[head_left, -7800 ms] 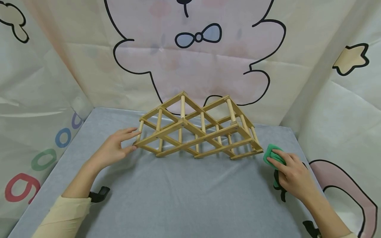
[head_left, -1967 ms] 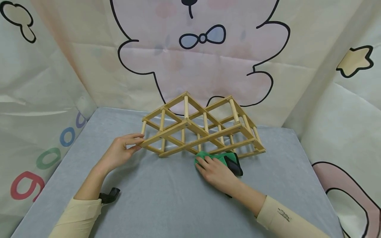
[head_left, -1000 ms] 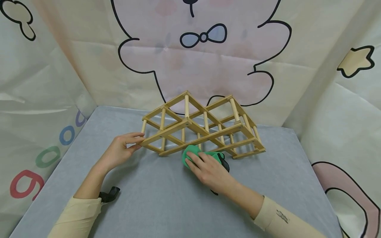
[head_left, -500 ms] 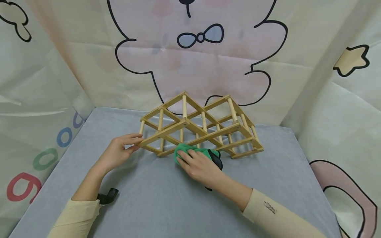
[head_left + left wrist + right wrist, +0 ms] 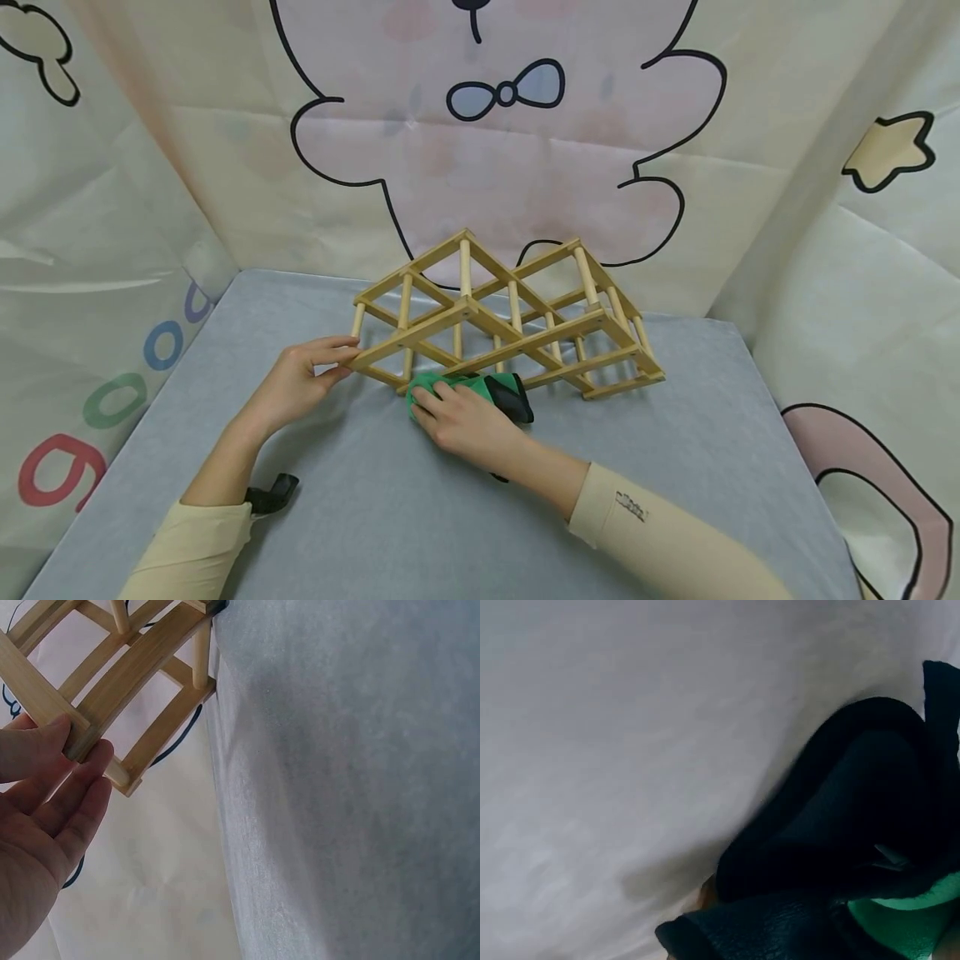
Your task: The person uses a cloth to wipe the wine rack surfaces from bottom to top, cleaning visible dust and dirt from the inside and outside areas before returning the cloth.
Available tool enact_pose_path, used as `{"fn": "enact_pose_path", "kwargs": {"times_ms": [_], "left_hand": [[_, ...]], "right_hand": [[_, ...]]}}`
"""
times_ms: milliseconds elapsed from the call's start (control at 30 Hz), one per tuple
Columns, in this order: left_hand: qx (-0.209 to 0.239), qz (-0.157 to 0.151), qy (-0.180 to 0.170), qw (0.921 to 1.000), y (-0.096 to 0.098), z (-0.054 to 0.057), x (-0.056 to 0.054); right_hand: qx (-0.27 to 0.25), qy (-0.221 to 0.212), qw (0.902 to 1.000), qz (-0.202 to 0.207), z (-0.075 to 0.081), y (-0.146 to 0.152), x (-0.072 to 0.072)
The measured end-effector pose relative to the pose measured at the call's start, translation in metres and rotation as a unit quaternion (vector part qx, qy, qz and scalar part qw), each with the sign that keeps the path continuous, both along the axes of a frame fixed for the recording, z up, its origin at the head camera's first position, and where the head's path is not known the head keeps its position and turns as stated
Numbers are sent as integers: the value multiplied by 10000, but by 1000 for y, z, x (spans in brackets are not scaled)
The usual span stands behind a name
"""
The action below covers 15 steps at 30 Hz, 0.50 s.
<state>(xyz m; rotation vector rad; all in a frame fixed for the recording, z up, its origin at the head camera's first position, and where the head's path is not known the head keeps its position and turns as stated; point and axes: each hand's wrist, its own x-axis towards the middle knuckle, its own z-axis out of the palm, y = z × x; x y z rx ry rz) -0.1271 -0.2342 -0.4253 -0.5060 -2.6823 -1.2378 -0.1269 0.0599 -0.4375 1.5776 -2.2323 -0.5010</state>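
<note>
The green cloth (image 5: 480,385) had moved left, gripped by the right hand (image 5: 467,427) (partly hiding the wooden rack's (image 5: 525,343) near edge); the left hand (image 5: 298,382) pinched the rack's left end, a curtain (image 5: 510,183) beyond.

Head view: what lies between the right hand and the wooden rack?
A green cloth, held in the right hand at the wooden rack's lower front edge; the head view shows it.

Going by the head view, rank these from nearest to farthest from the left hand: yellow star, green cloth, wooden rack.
1. Wooden rack: nearest, its left end pinched by the left hand.
2. Green cloth: to the right, under the right hand, along the rack's near side.
3. Yellow star: farthest, on the right-hand backdrop.
</note>
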Motion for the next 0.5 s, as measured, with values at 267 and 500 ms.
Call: {"fn": "enact_pose_path", "kwargs": {"times_ms": [267,500], "left_hand": [[13,-35,49,10000,-1,-1,1],[32,-97,116,9999,-1,-1,0]], "right_hand": [[81,-23,9998,-173,-6,-29,3],[138,113,9990,-402,-8,-44,4]]}}
